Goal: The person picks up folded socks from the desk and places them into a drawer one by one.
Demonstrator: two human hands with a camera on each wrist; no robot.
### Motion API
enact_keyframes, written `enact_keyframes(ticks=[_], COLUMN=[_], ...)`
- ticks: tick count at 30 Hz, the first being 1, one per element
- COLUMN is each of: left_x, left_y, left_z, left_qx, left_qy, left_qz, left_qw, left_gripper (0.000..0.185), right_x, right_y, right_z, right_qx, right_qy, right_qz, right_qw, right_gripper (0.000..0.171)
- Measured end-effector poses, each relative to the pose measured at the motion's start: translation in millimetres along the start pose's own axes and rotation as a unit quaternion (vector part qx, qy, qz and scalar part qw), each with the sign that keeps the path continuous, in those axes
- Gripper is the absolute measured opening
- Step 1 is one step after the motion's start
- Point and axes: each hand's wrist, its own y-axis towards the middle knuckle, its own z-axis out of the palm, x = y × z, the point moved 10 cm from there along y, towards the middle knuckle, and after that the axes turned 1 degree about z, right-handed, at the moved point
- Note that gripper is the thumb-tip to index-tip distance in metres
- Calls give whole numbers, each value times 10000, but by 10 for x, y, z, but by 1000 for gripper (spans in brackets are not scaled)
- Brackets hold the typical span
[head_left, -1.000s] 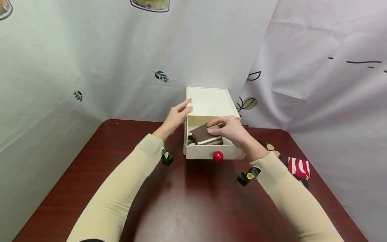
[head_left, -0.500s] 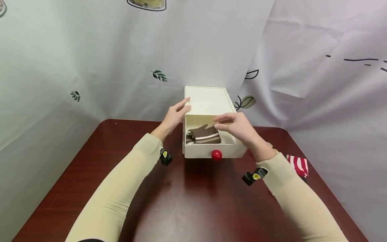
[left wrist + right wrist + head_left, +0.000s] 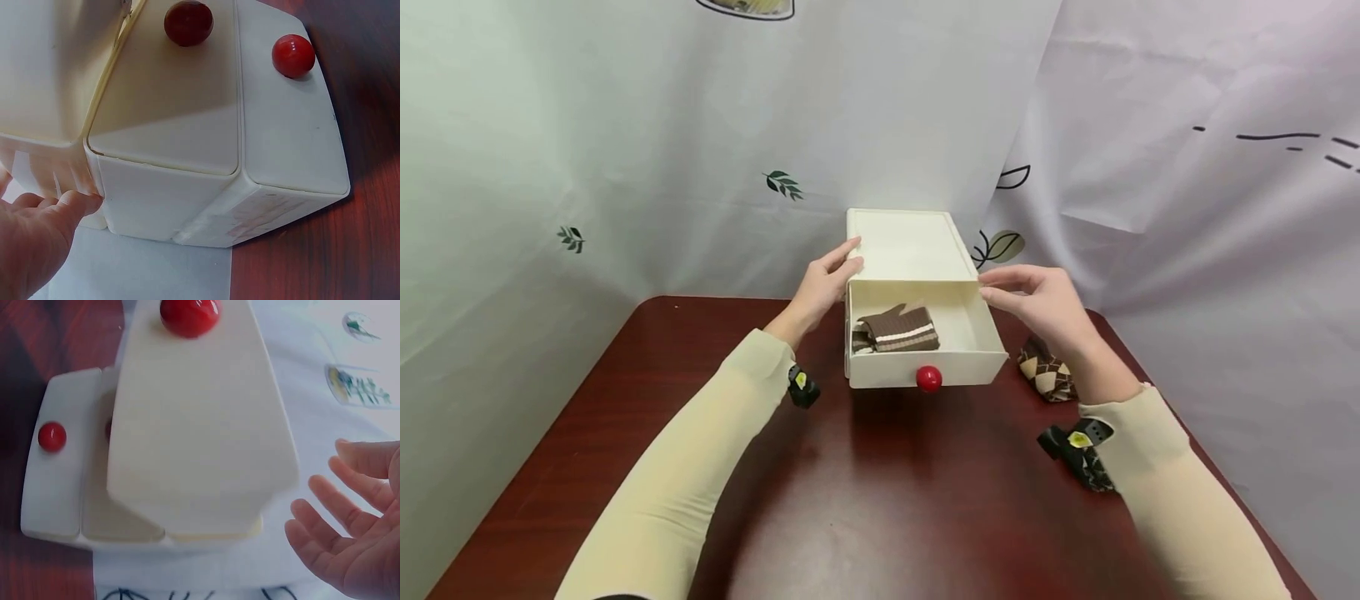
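- We see one cream drawer box (image 3: 904, 243) standing at the far edge of the dark red worktop (image 3: 865, 492), against the white cloth backdrop (image 3: 625, 150).
- Its upper drawer (image 3: 977, 321) is pulled out toward us and carries one red knob (image 3: 928, 378) on its front; the wrist views show two red knobs in all, one on each of two drawer fronts.
- One folded brown sock with pale stripes (image 3: 895, 329) lies inside the open drawer, in its left half.
- Our left hand (image 3: 823, 283) rests on the box's left top corner with fingers nearly straight, the fingertips touching the lid edge and side wall.
- Our right hand (image 3: 1045, 304) hovers beside the drawer's right rear corner, fingers relaxed and slightly spread, holding nothing; whether it touches the box we cannot tell.
- One brown argyle sock (image 3: 1047, 375) lies on the worktop just right of the drawer, under that wrist.
- Two cream sleeves cover our forearms.
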Motion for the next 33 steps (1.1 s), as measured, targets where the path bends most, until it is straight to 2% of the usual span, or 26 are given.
enact_keyframes(ticks=[3,6,11,16,19,23,28,33], left_x=[-30,-18,27,-121,-211,-160,-44,-34], left_y=[10,-8,-95,-199,-241,-199,-113,-101], left_z=[-13,-48,-86,-18,-51,-164,-236,-200], left_qx=[8,-10,-18,159,132,3,-94,-89], left_qy=[12,111,100,-47,29,20,-43,-71], left_qz=[42,19,-126,-101,-25,-42,-41,104], left_qw=[10000,9999,9999,9998,9999,10000,9999,9999], left_gripper=[49,49,49,52,53,52,52,51], right_x=[-49,-144,-405,-682,-840,-1031,-1260,-1474], right_y=[-69,-135,-257,-427,-489,-562,-699,-844], right_z=[-157,-249,-390,-608,-657,-681,-817,-979], right_qx=[-150,-113,-200,-431,-414,-371,-499,-548], right_qy=[-14,84,86,-209,13,283,-64,-553], right_qz=[86,199,506,759,831,864,1150,1350], right_qw=[9998,9997,9985,9960,9957,9952,9921,9878], right_gripper=[34,36,43,46,43,41,49,53])
